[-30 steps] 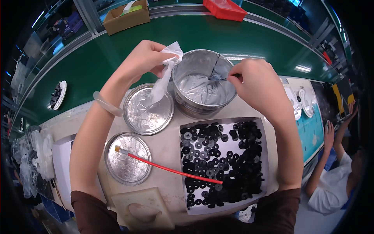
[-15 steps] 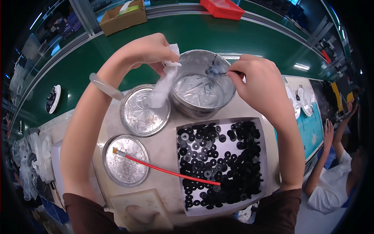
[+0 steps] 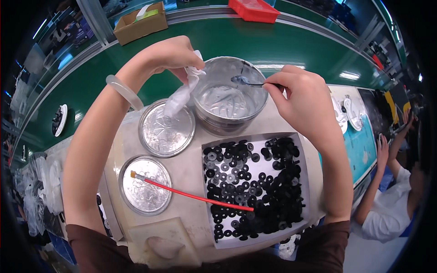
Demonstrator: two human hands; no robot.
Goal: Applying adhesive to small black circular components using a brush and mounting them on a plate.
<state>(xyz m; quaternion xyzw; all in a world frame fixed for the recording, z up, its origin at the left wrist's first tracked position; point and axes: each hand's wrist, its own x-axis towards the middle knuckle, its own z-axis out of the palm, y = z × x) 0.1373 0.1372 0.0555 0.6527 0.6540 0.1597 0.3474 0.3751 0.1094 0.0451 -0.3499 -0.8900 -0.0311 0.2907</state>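
My left hand [image 3: 175, 57] is closed on a crumpled white tissue [image 3: 180, 96], which hangs down over a round metal lid [image 3: 166, 129]. Pinched in the fingers of my right hand [image 3: 298, 88] is a thin dark spoon [image 3: 248, 83], with pale translucent grease on its tip. The spoon reaches over the opening of a metal tin [image 3: 227, 119], whose inside is smeared with the same grease. A red-handled brush [image 3: 195, 197] lies with its bristles on a second metal lid [image 3: 145, 193] and its handle end over the box of small parts.
Below the tin, a white box [image 3: 307, 193] holds many small black rings. A pale block [image 3: 164, 243] lies at the near edge. A cardboard box [image 3: 140, 28] and red tray [image 3: 255, 11] stand at the back. Another person's hand [image 3: 383, 148] is at the right.
The spoon with grease has shifted left and turned more level over the tin. My left hand and the tissue have moved slightly left. The whole view has shifted a little.
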